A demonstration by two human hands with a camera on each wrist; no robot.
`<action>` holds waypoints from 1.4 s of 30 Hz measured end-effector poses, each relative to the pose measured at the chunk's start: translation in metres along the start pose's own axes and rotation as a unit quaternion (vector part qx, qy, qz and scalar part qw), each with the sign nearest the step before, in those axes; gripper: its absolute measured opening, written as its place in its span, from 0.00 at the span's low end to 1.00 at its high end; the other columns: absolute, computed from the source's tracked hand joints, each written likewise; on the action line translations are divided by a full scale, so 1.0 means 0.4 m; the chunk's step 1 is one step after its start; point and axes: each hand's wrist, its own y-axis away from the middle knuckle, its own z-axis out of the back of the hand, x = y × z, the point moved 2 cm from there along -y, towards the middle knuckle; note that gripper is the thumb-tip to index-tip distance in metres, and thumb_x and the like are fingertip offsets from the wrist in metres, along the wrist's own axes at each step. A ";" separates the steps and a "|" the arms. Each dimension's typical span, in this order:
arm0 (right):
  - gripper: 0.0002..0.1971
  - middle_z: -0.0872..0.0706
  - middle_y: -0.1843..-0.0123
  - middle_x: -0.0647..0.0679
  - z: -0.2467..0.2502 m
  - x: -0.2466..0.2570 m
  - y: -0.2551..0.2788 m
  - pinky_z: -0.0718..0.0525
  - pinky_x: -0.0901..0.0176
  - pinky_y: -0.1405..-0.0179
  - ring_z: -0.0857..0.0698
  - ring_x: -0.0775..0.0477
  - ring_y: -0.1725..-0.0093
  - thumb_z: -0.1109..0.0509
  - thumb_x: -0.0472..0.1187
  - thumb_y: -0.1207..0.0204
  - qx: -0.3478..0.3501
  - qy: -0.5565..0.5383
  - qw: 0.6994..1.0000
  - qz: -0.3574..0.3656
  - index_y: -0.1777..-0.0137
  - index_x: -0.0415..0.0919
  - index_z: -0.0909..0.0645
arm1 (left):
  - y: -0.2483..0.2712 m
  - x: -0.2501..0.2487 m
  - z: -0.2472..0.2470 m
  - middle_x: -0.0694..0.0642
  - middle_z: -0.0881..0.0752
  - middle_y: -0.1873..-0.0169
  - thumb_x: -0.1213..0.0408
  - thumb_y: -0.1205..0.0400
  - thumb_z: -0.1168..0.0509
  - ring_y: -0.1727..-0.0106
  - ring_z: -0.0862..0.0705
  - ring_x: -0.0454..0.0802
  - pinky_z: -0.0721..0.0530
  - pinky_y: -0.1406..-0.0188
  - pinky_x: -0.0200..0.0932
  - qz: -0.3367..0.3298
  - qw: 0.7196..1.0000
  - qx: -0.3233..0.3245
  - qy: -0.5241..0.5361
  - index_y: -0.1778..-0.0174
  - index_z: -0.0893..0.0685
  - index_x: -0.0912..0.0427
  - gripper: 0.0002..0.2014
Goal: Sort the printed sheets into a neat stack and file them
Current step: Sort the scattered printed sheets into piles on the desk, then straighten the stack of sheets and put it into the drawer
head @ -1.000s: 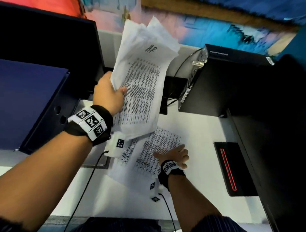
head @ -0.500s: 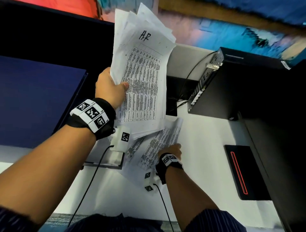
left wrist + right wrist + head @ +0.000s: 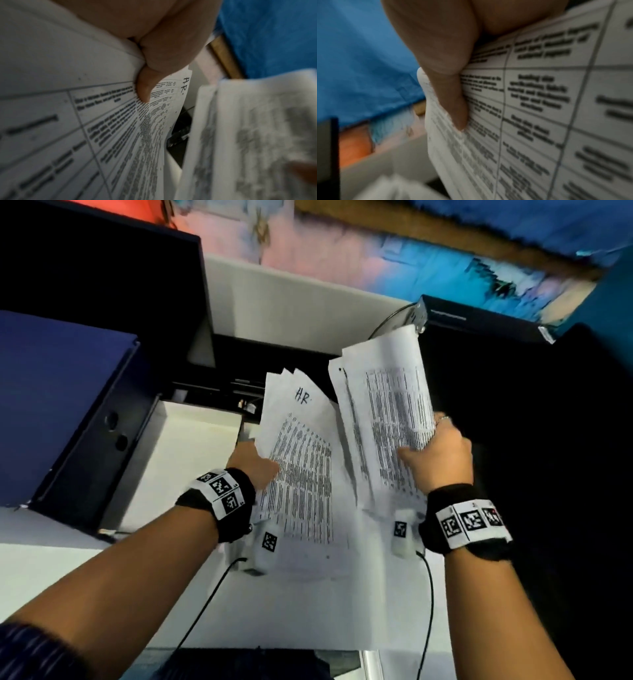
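White desk (image 3: pixel 308 611) | left hand (image 3: pixel 251 462) pinches white printed "HR" sheaf (image 3: pixel 301 474) | right hand (image 3: pixel 436 455) clamps second white printed sheaf (image 3: pixel 387 419), thumb on top.

Head cam: high, facing forward-down over both forearms. Wrist cams: very close, along thumbs onto print. Shared: "HR" bundle (image 3: pixel 301 474) (image 3: pixel 106 121) at left hand (image 3: pixel 251 463); second bundle (image 3: pixel 387 419) (image 3: pixel 530 115) at right hand (image 3: pixel 438 457).

A: left hand (image 3: pixel 251 465)?
B: raised, forearm extended, thumb (image 3: pixel 143 86) pinching a sheaf of printed sheets (image 3: pixel 301 474).
A: right hand (image 3: pixel 436 455)?
B: same height, thumb (image 3: pixel 452 97) clamping a second sheaf (image 3: pixel 387 419). Hands apart.
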 end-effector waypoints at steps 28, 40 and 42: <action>0.30 0.33 0.20 0.33 -0.444 -0.292 -0.014 0.29 0.44 0.23 0.29 0.32 0.24 0.42 0.38 0.16 0.215 -0.013 0.952 -0.217 0.16 0.32 0.44 | -0.007 0.133 -0.220 0.66 0.32 0.20 0.46 0.12 0.47 0.22 0.29 0.65 0.30 0.26 0.51 0.179 0.980 0.036 0.075 0.16 0.44 0.67 0.35; 0.38 0.43 0.13 0.45 -0.480 -0.233 -0.083 0.39 0.48 0.16 0.39 0.41 0.16 0.35 0.39 0.16 0.253 -0.139 0.954 -0.079 0.13 0.44 0.53 | -0.059 0.060 -0.241 0.69 0.45 0.16 0.41 0.15 0.44 0.20 0.35 0.69 0.33 0.22 0.63 0.101 0.993 0.057 0.001 0.15 0.65 0.58 0.45; 0.39 0.40 0.14 0.46 -0.475 -0.250 -0.110 0.38 0.48 0.17 0.38 0.39 0.16 0.33 0.36 0.19 0.229 -0.152 0.956 -0.103 0.13 0.46 0.50 | -0.069 0.062 -0.236 0.68 0.41 0.17 0.48 0.13 0.43 0.21 0.33 0.67 0.31 0.22 0.60 0.077 0.996 0.034 0.025 0.14 0.62 0.58 0.41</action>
